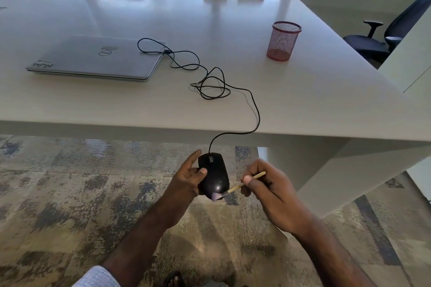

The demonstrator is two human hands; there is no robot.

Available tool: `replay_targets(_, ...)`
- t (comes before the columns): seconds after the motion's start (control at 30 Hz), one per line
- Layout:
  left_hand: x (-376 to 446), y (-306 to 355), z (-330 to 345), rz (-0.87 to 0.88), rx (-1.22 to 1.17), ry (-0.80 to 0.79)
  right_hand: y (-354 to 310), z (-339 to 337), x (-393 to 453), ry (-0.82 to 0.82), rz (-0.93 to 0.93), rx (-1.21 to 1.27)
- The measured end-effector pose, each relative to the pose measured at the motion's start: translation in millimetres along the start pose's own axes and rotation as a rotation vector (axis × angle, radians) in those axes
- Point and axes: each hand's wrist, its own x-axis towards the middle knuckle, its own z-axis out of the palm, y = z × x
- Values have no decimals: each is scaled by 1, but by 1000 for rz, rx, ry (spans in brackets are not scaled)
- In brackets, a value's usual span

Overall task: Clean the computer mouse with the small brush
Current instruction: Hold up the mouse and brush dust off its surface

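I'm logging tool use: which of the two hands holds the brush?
The right hand pinches the brush, bristles on the mouse near end. The left hand only grips the mouse.

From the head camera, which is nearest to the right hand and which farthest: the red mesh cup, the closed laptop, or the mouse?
From the right hand:
1. Mouse, just to its left, held in the left hand.
2. Red mesh cup, up on the table, far right.
3. Closed laptop, on the table, far left.

white table (291, 100) | closed laptop (98, 58) | mouse cable (210, 81) | red mesh cup (283, 41)
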Motion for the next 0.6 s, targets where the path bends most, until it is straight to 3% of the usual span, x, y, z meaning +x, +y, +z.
replay_targets(0.23, 3, -4, -3, -7, -1, 32, 1, -3, 5, 151, -26, -29)
replay_targets(0.5, 2, -4, -4, -11, -9, 76, 2, -1, -1, 78, -31, -46)
replay_targets(0.6, 2, -3, -3, -18, -32, 91, 2, -3, 0, 133, -37, -64)
